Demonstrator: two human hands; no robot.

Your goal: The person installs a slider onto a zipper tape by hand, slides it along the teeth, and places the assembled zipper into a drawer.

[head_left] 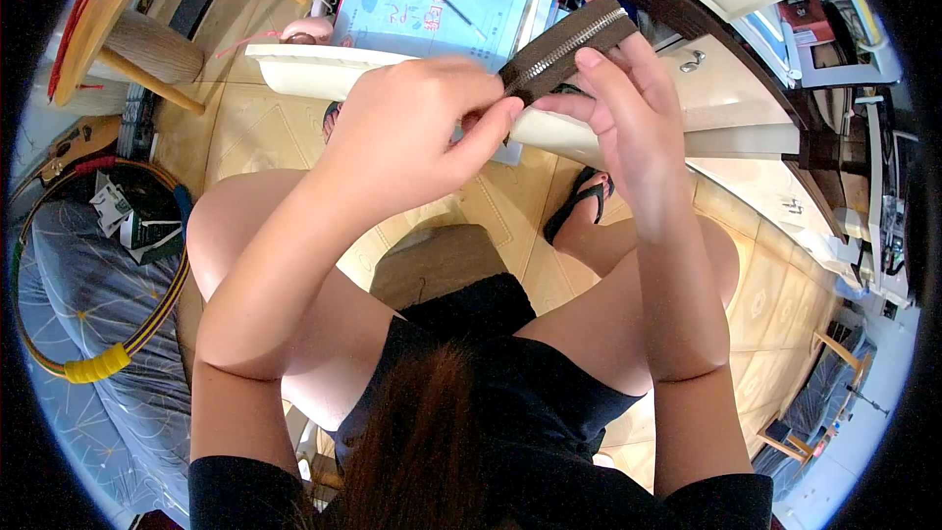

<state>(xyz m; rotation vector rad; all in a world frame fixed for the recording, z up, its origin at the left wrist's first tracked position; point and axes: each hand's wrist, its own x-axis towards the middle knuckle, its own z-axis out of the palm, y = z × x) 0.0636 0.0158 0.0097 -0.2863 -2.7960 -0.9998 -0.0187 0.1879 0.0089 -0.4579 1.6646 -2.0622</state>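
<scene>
A brown zipper strip (549,65) is held in the air between the two hands, its long axis laid from about 8 o'clock to 2 o'clock, with the line of metal teeth (579,40) turned up to view. Its 8 o'clock end is pinched by the left hand (422,123), whose thumb and forefinger are brought together at the edge of the cloth; from those fingertips, the rest of the strip is extended towards 2 o'clock. The upper part is gripped by the right hand (643,108): the thumb is pressed on the near face, and other fingers are placed behind, one fingertip being shown past the strip's upper edge at 12 o'clock from the thumb. Neither hand can be called nearer, since the strip is touched by both. The left forearm is slanted towards 1 o'clock, with the back of the hand turned upward and the wrist bent towards the strip; the right forearm is held more upright, between 11 and 12 o'clock, with the palm side turned partly inward. Whether more cloth is folded behind the right fingers cannot be told. Beyond the strip, at 9 to 10 o'clock, a blue booklet (392,34) is seen, and a cream panel (324,71) is partly covered by the hands.
</scene>
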